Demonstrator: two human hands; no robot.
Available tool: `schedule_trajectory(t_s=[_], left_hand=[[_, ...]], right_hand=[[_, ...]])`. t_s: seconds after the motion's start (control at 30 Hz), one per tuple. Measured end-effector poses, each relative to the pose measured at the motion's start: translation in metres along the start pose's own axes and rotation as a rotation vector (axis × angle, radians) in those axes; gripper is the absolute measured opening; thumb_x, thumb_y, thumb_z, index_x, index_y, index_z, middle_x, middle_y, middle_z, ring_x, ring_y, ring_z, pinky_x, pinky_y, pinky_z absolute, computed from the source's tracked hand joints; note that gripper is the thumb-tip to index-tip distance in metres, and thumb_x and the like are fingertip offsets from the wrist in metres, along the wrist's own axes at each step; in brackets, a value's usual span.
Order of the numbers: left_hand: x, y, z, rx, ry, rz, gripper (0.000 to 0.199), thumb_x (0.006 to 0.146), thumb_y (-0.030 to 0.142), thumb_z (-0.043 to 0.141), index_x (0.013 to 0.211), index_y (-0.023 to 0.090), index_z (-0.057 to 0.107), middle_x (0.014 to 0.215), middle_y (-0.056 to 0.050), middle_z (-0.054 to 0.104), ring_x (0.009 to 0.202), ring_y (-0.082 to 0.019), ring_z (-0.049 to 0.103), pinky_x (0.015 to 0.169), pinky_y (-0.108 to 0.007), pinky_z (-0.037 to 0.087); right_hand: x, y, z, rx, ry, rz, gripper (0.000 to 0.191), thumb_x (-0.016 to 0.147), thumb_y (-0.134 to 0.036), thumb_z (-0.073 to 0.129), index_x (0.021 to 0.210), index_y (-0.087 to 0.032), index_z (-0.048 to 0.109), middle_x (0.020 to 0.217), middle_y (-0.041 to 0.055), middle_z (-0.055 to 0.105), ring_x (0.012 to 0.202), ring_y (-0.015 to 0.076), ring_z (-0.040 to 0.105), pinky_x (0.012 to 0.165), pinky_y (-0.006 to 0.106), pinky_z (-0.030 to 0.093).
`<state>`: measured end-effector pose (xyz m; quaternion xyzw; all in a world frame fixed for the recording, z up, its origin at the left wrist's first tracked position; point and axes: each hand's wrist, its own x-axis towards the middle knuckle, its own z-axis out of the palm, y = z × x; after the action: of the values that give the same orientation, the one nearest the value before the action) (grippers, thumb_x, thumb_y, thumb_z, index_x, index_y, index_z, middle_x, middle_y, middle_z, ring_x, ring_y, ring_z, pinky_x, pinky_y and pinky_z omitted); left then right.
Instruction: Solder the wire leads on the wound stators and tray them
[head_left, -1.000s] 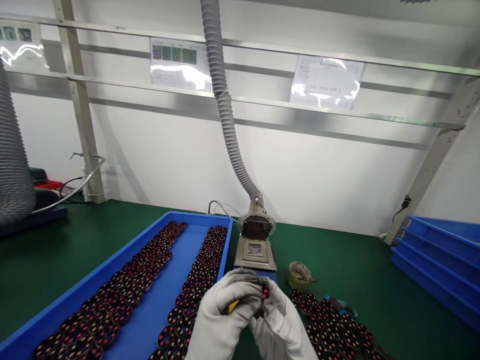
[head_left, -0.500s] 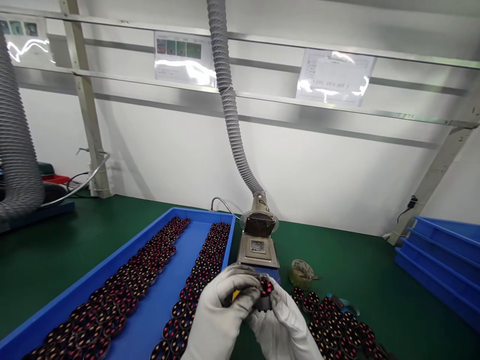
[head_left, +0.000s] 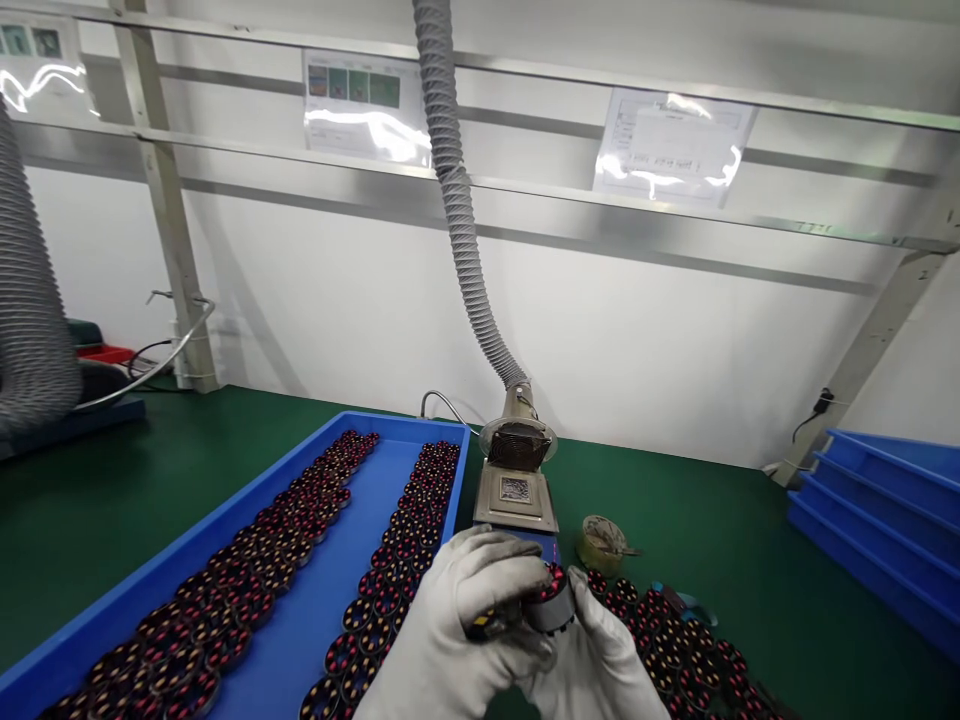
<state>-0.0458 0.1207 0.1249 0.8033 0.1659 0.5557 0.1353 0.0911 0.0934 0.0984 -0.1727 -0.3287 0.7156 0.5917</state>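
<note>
Both of my hands wear white gloves with darkened fingertips. Between them is a motor stator [head_left: 553, 606], a short grey-black ring with red windings inside and a thin pink wire end sticking up. It is tilted, and my right hand [head_left: 604, 645] has its thumb at the right side of it. My left hand [head_left: 469, 610] is closed, its fingertips against the stator's left side. Tucked in its curled fingers is another dark piece [head_left: 484, 624] with yellow on it, mostly hidden. Just beyond my hands stands a metal solder pot [head_left: 516, 492] on a blue base.
At left lies a long blue tray [head_left: 405, 432] with rows of stators [head_left: 247, 575]. More stators [head_left: 690, 660] are heaped at right, near a round tin [head_left: 600, 543]. A grey extraction hose [head_left: 461, 220] hangs over the pot. Stacked blue trays [head_left: 885, 510] stand far right.
The stator has moved slightly right and tilted over. My left hand has turned, its fingers now reaching further across. My right thumb has shifted right with the stator.
</note>
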Motion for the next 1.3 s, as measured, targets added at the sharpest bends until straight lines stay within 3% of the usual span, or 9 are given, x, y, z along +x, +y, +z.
schedule_trajectory(t_s=[0.07, 0.2, 0.33, 0.53, 0.7, 0.83, 1.03, 1.2, 1.3], left_hand=[[0.002, -0.001, 0.001, -0.107, 0.036, -0.039, 0.024, 0.080, 0.044, 0.064, 0.098, 0.028, 0.067, 0.095, -0.005, 0.069, 0.088, -0.022, 0.064, 0.083, -0.034, 0.052], [0.000, 0.002, 0.007, -0.481, 0.287, -0.397, 0.006, 0.073, 0.026, 0.072, 0.067, 0.026, 0.071, 0.071, 0.000, 0.071, 0.070, -0.019, 0.066, 0.069, -0.025, 0.055], [-0.003, 0.005, 0.001, -0.535, 0.506, -0.510, 0.007, 0.078, 0.025, 0.067, 0.073, 0.027, 0.071, 0.077, 0.003, 0.072, 0.077, -0.016, 0.067, 0.072, -0.019, 0.054], [0.000, 0.008, -0.007, -0.392, 0.060, -0.585, 0.023, 0.068, 0.012, 0.064, 0.082, 0.028, 0.072, 0.092, 0.000, 0.070, 0.084, -0.017, 0.065, 0.074, -0.020, 0.053], [-0.006, 0.006, 0.005, -0.470, 0.237, -0.393, 0.016, 0.069, 0.012, 0.064, 0.072, 0.026, 0.072, 0.077, 0.000, 0.069, 0.082, -0.018, 0.064, 0.074, -0.022, 0.053], [-0.008, 0.012, -0.006, -0.508, 0.492, -0.537, 0.008, 0.071, 0.020, 0.067, 0.073, 0.027, 0.071, 0.084, 0.001, 0.070, 0.086, -0.019, 0.064, 0.076, -0.021, 0.052], [0.001, 0.010, -0.008, -0.379, 0.150, -0.681, 0.014, 0.064, 0.018, 0.066, 0.073, 0.026, 0.073, 0.089, -0.004, 0.070, 0.087, -0.022, 0.063, 0.076, -0.022, 0.051], [-0.004, 0.011, 0.006, -0.285, 0.257, -0.389, 0.019, 0.072, 0.014, 0.061, 0.077, 0.030, 0.071, 0.084, 0.001, 0.069, 0.086, -0.019, 0.062, 0.080, -0.023, 0.049], [-0.009, 0.019, 0.005, -0.277, 0.353, -0.346, 0.011, 0.077, 0.021, 0.064, 0.075, 0.030, 0.070, 0.084, 0.002, 0.069, 0.089, -0.019, 0.061, 0.084, -0.024, 0.047]], right_hand=[[0.000, 0.001, 0.001, -0.005, -0.006, 0.001, 0.027, 0.067, -0.043, 0.072, 0.086, -0.025, 0.068, 0.092, 0.0037, 0.070, 0.094, 0.0217, 0.061, 0.087, 0.038, 0.047], [-0.001, 0.001, 0.006, 0.009, -0.056, 0.034, 0.038, 0.062, -0.041, 0.077, 0.093, -0.022, 0.068, 0.091, 0.0047, 0.070, 0.077, 0.0193, 0.064, 0.074, 0.037, 0.051], [-0.007, -0.003, 0.008, 0.125, -0.076, 0.104, 0.031, 0.067, -0.037, 0.074, 0.094, -0.022, 0.068, 0.088, 0.0064, 0.071, 0.072, 0.0158, 0.066, 0.069, 0.030, 0.050], [-0.005, -0.003, -0.001, 0.081, -0.001, 0.000, 0.032, 0.066, -0.031, 0.077, 0.095, -0.023, 0.067, 0.092, 0.0053, 0.071, 0.076, 0.0180, 0.066, 0.070, 0.032, 0.052], [0.009, -0.001, -0.006, -0.002, -0.039, 0.012, 0.029, 0.063, -0.036, 0.078, 0.085, -0.021, 0.068, 0.085, 0.0050, 0.071, 0.073, 0.0195, 0.066, 0.067, 0.036, 0.054], [0.013, -0.002, -0.007, -0.013, -0.062, 0.015, 0.029, 0.066, -0.041, 0.075, 0.084, -0.020, 0.067, 0.078, 0.0045, 0.071, 0.070, 0.0192, 0.067, 0.066, 0.036, 0.054], [0.013, -0.002, -0.005, -0.086, -0.026, -0.034, 0.024, 0.063, -0.039, 0.078, 0.075, -0.022, 0.067, 0.068, 0.0015, 0.069, 0.073, 0.0211, 0.067, 0.071, 0.037, 0.055], [0.000, 0.000, 0.004, -0.244, 0.169, -0.317, 0.042, 0.055, -0.035, 0.083, 0.091, -0.021, 0.066, 0.084, 0.0057, 0.071, 0.074, 0.0214, 0.067, 0.070, 0.033, 0.056], [-0.004, 0.006, 0.009, -0.371, 0.285, -0.469, 0.038, 0.060, -0.035, 0.081, 0.092, -0.022, 0.065, 0.088, 0.0063, 0.071, 0.078, 0.0198, 0.067, 0.071, 0.028, 0.055]])
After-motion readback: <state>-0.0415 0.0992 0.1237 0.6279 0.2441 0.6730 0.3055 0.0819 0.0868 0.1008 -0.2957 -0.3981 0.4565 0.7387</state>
